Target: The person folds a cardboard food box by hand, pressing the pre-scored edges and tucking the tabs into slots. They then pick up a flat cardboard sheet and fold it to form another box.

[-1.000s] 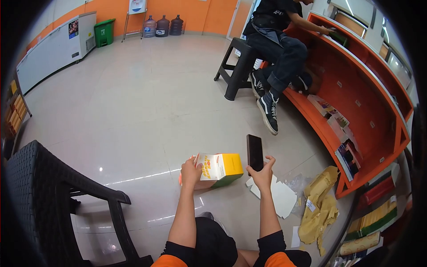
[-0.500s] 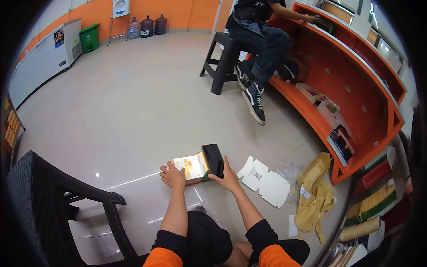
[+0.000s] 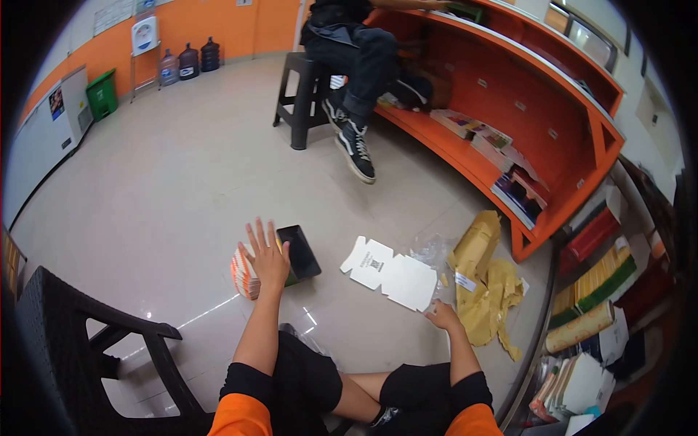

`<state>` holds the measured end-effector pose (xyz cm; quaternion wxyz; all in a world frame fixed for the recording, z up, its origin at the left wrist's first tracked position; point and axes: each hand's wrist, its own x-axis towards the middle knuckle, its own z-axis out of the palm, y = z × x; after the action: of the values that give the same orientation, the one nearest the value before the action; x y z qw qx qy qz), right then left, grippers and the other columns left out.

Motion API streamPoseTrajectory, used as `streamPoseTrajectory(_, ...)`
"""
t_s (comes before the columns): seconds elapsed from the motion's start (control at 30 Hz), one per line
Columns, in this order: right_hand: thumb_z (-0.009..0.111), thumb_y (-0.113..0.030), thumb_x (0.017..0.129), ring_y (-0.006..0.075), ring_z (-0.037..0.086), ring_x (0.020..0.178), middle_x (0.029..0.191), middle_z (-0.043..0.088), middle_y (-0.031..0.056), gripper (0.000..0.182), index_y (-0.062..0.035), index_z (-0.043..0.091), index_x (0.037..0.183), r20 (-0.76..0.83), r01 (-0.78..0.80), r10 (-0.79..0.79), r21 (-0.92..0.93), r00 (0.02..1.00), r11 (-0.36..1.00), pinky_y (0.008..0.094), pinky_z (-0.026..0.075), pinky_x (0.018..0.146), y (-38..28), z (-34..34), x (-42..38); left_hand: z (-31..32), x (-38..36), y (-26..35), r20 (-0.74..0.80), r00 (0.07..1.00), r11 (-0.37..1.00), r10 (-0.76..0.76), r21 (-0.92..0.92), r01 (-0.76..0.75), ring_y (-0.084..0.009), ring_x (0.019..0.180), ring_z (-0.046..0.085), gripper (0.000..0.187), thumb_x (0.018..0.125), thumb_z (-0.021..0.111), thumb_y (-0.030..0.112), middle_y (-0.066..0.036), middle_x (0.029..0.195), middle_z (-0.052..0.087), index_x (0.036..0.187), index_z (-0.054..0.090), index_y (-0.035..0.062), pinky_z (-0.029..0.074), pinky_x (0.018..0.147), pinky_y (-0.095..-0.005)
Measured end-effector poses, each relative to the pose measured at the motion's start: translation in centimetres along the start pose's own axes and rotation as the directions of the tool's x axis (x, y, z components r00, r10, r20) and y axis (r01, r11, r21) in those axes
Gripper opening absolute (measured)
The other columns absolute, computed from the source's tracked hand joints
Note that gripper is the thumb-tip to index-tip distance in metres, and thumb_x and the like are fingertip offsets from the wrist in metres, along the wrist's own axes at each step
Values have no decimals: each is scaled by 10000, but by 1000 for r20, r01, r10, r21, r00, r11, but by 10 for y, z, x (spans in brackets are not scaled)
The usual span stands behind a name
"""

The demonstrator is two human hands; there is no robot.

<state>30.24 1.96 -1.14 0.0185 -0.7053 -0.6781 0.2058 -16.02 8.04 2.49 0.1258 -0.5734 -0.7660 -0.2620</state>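
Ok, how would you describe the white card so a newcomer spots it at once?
Find the big orange counter, then the crumpled brown wrapping on the floor in front of it. Left of that, past some clear plastic, lies the white card, one corner near the right hand. Unlike its crumpled neighbours, it is flat, with notched edges and a dark square print.

a strip of bare floor [image 3: 331, 305] runs between the dark phone [image 3: 299, 253] and the white cardboard [image 3: 392, 275], wide enough for a hand. beyond the box [image 3: 244, 273], the way forward is open until the seated person's shoe [image 3: 355, 152]. the black chair [image 3: 69, 327] blocks the near left. at right, crumpled brown paper [image 3: 474, 270] and clear plastic [image 3: 433, 251] crowd past the cardboard, with the orange table [image 3: 465, 156] behind them.
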Motion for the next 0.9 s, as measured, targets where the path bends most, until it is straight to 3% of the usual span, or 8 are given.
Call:
streamPoseTrajectory(0.07,721,-351,760,355,628,967,1048,647,217,559,0,562,1165,53,-49,52,-61,997,997,399,500,837,34,23,18,-7,0,24,73,976,969,207,-154,-194,-314,1442,63,617,893,540,426,-77,1560,150,1450,330,264,50,1117,-588)
streamPoseTrajectory(0.1,721,-323,755,359,628,961,1018,646,226,512,-12,582,1138,-17,-61,63,129,998,990,399,505,835,39,36,29,7,-3,29,102,948,949,302,-123,-289,-349,1437,65,674,831,579,538,-65,1562,152,1434,330,367,66,1117,-593)
streamPoseTrajectory(0.2,725,-332,751,370,605,1005,1070,616,241,549,-19,561,1172,-255,-98,170,270,952,958,411,489,879,28,70,49,0,-14,43,615,778,984,125,25,-178,-387,1430,60,840,720,627,655,-62,1568,124,1441,312,363,109,1110,-607)
streamPoseTrajectory(0.23,719,-280,762,399,508,1141,1195,526,263,559,-15,520,1211,-125,-200,239,260,963,945,417,435,971,7,58,40,12,-19,31,598,782,980,174,-28,-197,-454,1411,37,993,609,719,661,-103,1565,99,1448,296,341,167,1104,-606)
streamPoseTrajectory(0.37,707,-263,764,403,482,1171,1268,430,283,585,-15,486,1246,-97,-208,240,260,966,943,420,429,982,15,67,43,61,-25,5,391,850,936,351,-162,-312,-534,1374,11,1027,612,804,514,-205,1542,88,1462,271,292,197,1116,-565)
streamPoseTrajectory(0.47,686,-238,767,403,489,1164,1244,460,282,559,-13,491,1240,-153,-240,302,327,941,914,421,430,981,22,70,44,56,-24,2,409,834,929,369,-194,-315,-541,1372,-13,1023,650,774,526,-235,1538,59,1477,250,227,152,1127,-557)
streamPoseTrajectory(0.6,665,-213,769,401,507,1145,1205,506,276,514,-10,508,1214,-109,-254,304,327,947,910,426,438,973,18,65,45,57,-27,-6,366,855,922,367,-266,-282,-535,1376,-2,1010,695,771,463,-296,1517,18,1487,213,179,165,1124,-545)
streamPoseTrajectory(0.9,658,-211,778,396,513,1147,1195,522,267,492,-27,509,1210,-115,-265,310,298,944,917,424,442,974,17,65,44,65,-30,-5,388,898,978,206,-78,-191,-498,1390,37,1014,760,712,465,-335,1496,-16,1497,112,112,186,1131,-508)
